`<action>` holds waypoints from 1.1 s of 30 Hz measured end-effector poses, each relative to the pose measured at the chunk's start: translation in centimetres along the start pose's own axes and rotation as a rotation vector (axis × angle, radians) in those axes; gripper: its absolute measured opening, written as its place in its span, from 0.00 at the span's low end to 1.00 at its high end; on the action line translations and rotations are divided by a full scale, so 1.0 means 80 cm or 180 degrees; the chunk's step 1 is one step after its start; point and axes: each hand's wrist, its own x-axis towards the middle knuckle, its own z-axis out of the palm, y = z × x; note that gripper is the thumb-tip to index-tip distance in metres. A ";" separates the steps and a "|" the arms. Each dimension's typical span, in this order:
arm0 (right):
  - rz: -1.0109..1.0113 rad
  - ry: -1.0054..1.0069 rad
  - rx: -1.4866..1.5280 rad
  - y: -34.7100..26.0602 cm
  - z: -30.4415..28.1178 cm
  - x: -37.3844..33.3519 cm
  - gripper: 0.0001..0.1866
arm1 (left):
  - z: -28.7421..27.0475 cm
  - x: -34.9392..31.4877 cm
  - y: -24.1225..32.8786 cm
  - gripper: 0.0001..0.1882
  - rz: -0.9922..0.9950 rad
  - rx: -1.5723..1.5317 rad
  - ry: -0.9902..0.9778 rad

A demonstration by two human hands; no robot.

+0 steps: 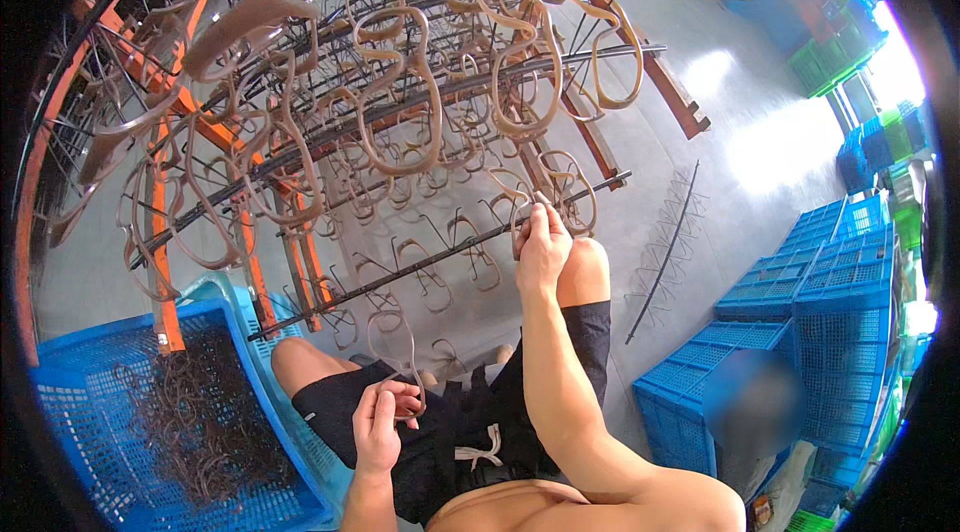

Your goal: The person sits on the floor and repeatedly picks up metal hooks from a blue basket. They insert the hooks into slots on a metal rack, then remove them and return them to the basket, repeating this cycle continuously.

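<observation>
My left hand [381, 420] holds a thin brown looped piece [414, 364] between its fingers, low in front of my lap. Farther up and to the right, my right hand [544, 244] is closed in a pinch at the right part of the lowest black rod [432, 259]. Its fingertips are on another brown looped piece [497, 175], partly hidden behind the fingers. Beside that hand hangs one more looped piece [581, 194]. Several similar pieces hang from small hooks along this rod.
Above stands an orange rack [163, 232] with tiers of black rods full of brown loops. A blue crate [75, 412] at the lower left contains a dark tangle of loops [205, 422]. A hooked rod [664, 257] lies on the floor; blue crates [840, 277] are stacked right.
</observation>
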 end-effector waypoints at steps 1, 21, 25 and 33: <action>0.0019 -0.0011 0.0007 0.000 0.001 0.001 0.08 | 0.000 0.000 0.002 0.12 0.0004 -0.0001 0.0012; -0.1136 -0.0322 -0.2243 -0.003 -0.004 0.001 0.14 | -0.008 0.002 0.007 0.13 0.0221 -0.0281 0.0065; -0.0051 -0.0608 -0.0650 -0.003 -0.012 0.012 0.13 | -0.007 0.005 0.011 0.14 0.0372 -0.0253 0.0002; -0.2451 -0.0058 -0.3382 -0.006 -0.028 -0.081 0.23 | 0.013 0.009 0.003 0.17 0.0858 -0.0289 0.0201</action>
